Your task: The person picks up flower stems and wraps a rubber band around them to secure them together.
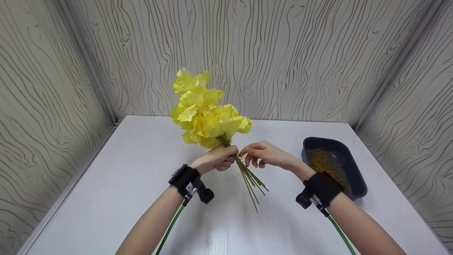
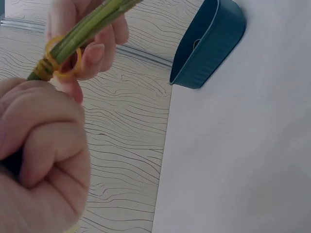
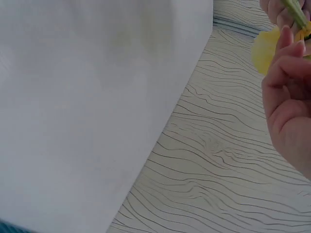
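A bunch of yellow artificial flowers (image 1: 208,120) leans up and to the left above the table. My left hand (image 1: 219,157) grips its green stems (image 1: 245,170) just below the blooms, and the stem ends splay out to the lower right. Right beside that grip, a yellow rubber band (image 2: 44,69) is wound round the stems, with a loose loop standing off them. My right hand (image 1: 267,154) is at this loop with curled fingers, holding the band near the stems. In the right wrist view, the fingertips partly hide the band.
A dark blue plastic tub (image 1: 358,177) holding many yellow rubber bands (image 1: 324,161) stands on the right of the white table (image 1: 124,191), beside my right forearm. Wood-grain patterned panels (image 1: 247,60) enclose the table at the back and both sides.
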`<state>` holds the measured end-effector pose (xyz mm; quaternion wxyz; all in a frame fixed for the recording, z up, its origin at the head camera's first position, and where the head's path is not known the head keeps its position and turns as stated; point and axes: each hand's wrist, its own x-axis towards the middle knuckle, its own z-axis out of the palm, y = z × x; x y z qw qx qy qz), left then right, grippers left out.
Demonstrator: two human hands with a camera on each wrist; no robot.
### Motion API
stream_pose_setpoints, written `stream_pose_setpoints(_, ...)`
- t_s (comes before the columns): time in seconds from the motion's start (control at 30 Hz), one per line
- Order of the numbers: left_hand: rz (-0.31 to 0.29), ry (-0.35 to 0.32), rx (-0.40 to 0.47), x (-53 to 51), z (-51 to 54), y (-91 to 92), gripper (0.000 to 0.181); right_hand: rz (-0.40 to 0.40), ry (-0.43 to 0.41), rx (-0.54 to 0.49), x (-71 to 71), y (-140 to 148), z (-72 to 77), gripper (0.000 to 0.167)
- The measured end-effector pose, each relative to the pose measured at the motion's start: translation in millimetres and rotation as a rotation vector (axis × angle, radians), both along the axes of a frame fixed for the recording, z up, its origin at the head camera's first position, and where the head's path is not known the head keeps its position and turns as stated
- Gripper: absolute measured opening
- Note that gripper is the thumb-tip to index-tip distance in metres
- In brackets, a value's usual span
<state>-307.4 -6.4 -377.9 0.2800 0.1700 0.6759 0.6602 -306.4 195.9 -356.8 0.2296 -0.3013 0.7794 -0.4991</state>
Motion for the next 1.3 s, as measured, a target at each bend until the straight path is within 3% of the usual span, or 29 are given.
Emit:
stream_pose_setpoints(0.1,0.029,0.001,-0.032,-1.2,-3.2,0.4,0.031,-0.015,0.142,0.109,5.3,-9,0.1,0.035)
stream_pose_setpoints(0.2,0.038,0.017,-0.052,-1.1,-5.3,3.3,0.033,-0.02,0.227,0.195,11.1,-17,-4.4,0.029)
stream_pose_setpoints(0.4,0.059,0.042,-0.135,-0.2,-6.9,11.7,0.037,-0.094,0.257,0.22,18.8,-24,-17.8,0.022)
stream_pose_setpoints(0.67,0.135,0.152,-0.239,-3.5,-12.4,16.2,0.038,-0.26,0.118,0.167,19.8,-25,-36.6,0.022)
stream_pose_setpoints(0.83,0.126,0.204,-0.288,-3.2,-20.2,13.0,0.035,-0.309,0.046,0.16,15.1,-17,-48.8,0.02)
stream_pose_setpoints(0.93,0.135,0.214,-0.332,-3.0,-26.2,6.1,0.034,-0.326,-0.023,0.143,11.4,-12,-56.5,0.019)
stream_pose_setpoints(1.07,0.2,0.315,-0.472,-3.9,-35.1,-7.9,0.034,-0.362,-0.118,0.132,7.8,-3,-69.0,0.019)
stream_pose_setpoints(1.17,0.249,0.382,-0.58,-4.7,-43.5,-19.8,0.032,-0.376,-0.159,0.139,6.4,2,-80.1,0.019)
stream_pose_setpoints(1.3,0.285,0.392,-0.627,-3.9,-54.0,-32.8,0.031,-0.374,-0.163,0.164,4.6,6,-94.3,0.021)
